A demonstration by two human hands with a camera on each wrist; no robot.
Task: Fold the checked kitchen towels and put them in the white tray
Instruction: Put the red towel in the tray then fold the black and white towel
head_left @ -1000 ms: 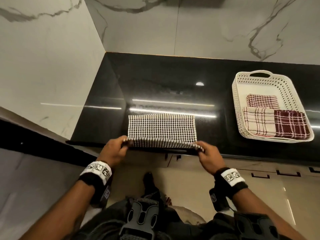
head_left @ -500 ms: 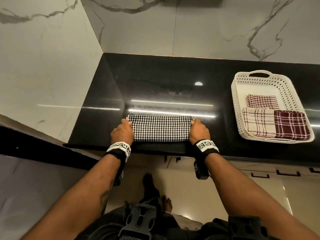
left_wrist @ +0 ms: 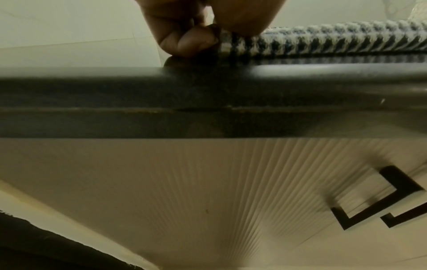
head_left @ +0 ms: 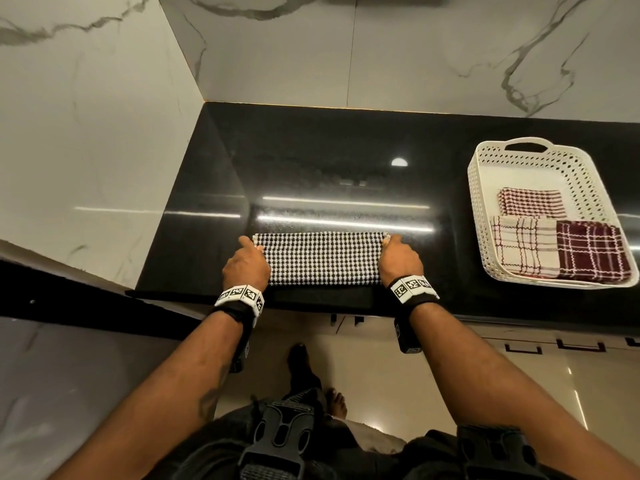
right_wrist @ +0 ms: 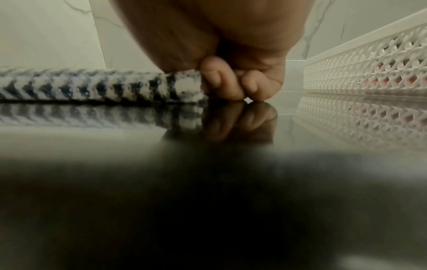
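Note:
A black-and-white checked towel (head_left: 322,258) lies folded in half as a long strip near the front edge of the black counter (head_left: 311,161). My left hand (head_left: 252,251) pinches its left end, with curled fingers (left_wrist: 191,40) against the towel (left_wrist: 323,40). My right hand (head_left: 389,245) holds its right end the same way; the curled fingers (right_wrist: 219,78) touch the counter beside the towel (right_wrist: 92,85). The white perforated tray (head_left: 472,188) stands to the right and holds three folded red-and-white checked towels (head_left: 524,245).
Marble walls close the counter at the back and on the left. The tray's side wall (right_wrist: 369,62) stands a short way right of my right hand. Cupboard fronts with black handles (left_wrist: 381,197) lie below the counter edge.
Both hands lifted the towel's near edge and carried it forward over the far edge, folding it in half. Over the last half second they have stayed at its two ends.

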